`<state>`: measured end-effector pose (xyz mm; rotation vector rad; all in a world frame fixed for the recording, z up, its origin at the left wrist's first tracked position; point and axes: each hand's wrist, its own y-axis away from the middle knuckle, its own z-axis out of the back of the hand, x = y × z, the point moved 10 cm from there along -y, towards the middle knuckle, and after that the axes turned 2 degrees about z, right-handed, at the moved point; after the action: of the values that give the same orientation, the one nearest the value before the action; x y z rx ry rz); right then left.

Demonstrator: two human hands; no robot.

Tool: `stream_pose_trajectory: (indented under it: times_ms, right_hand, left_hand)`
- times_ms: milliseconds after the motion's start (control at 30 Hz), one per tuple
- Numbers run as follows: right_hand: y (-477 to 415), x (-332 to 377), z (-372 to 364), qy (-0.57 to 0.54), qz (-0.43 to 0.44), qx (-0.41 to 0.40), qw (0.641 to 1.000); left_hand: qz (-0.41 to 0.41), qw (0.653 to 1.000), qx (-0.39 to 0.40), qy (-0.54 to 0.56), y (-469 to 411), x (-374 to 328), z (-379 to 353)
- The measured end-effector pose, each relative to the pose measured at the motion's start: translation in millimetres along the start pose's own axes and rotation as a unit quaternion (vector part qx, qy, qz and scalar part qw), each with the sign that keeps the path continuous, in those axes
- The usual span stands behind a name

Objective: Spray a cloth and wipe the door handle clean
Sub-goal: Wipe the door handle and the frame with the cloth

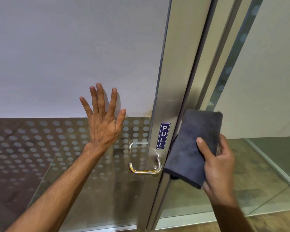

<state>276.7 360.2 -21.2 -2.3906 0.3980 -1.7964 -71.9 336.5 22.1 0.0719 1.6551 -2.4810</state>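
A steel lever door handle (147, 170) juts from the metal door frame (171, 97), with yellow-brown stains along its bar. A second handle shows through the glass just above it. My right hand (219, 166) holds a folded dark grey cloth (191, 148) just right of the handle, beside the frame's edge. My left hand (104, 118) lies flat with fingers spread on the glass door panel, up and left of the handle. No spray bottle is in view.
A blue PULL sticker (163, 135) is fixed on the frame above the handle. The glass door (57, 56) is frosted above and dotted lower down. A fixed glass panel (266, 81) and tiled floor lie to the right.
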Motion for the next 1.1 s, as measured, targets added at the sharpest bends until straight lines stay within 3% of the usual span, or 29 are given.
stream_pose_trajectory:
  times_ms: [33,100,200,300,367,467,700,1100]
  right_hand:
    - [-0.2,19.4,-8.3,0.072,0.102,-0.028,0.992]
    - [5.1,43.4,-35.6,0.185,0.276,-0.052,0.942]
    - [6.9,39.4,-95.7,0.358,0.422,-0.015,0.833]
    - [-2.9,14.7,-142.0,0.516,0.456,0.034,0.724]
    - [-10.3,-0.5,-149.5,0.58,0.442,0.032,0.684]
    - [-10.6,-15.0,-146.8,0.61,0.439,0.021,0.66]
    - [2.5,-37.4,-132.2,0.615,0.43,0.038,0.66]
    - [21.0,-87.7,-114.7,0.7,0.306,0.183,0.619]
  left_hand:
    - [0.0,1.0,-0.001,0.001,-0.1,-0.3,0.4]
    - [0.0,1.0,-0.002,0.0,-0.3,-0.8,1.0]
    - [0.002,1.0,0.002,0.0,-0.3,-1.5,1.4]
    - [0.0,1.0,0.006,0.0,0.7,-3.2,0.9]
    - [-0.001,1.0,0.009,0.002,1.2,-4.1,0.1]
    - [-0.004,1.0,0.009,0.009,1.2,-5.9,1.0]
    - [-0.004,1.0,0.008,0.021,1.4,-6.1,3.3]
    - [-0.003,1.0,0.005,0.022,4.1,-4.9,7.4]
